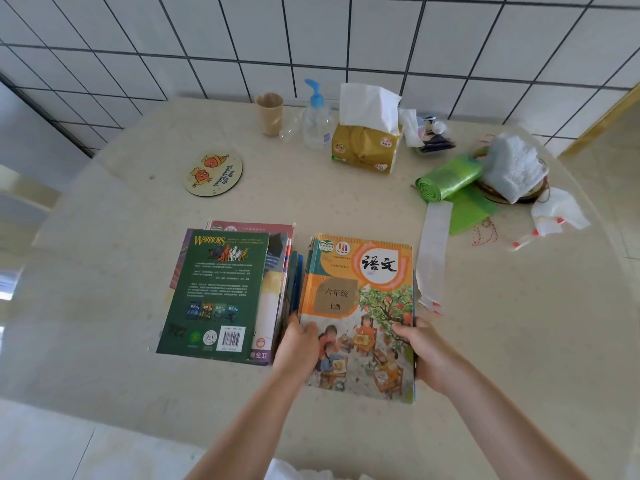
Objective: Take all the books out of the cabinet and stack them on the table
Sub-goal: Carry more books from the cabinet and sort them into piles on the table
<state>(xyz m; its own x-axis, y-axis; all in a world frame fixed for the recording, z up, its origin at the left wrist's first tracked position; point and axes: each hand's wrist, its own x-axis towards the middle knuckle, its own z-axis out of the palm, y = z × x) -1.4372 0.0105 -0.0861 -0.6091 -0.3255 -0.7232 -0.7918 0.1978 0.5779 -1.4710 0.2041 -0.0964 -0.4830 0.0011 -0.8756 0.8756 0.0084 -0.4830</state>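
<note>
Tiled wall [242, 36] behind beige table [121, 265]; left hand [298, 344] and right hand [420, 344] clasp orange textbook [360, 306] by its edges, just beside book stack [221, 292].

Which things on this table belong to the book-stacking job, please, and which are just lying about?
Job: left pile, textbook pile, left hand, right hand.

Lying about: cup, pump bottle, tissue box, coaster, bag roll.
</note>
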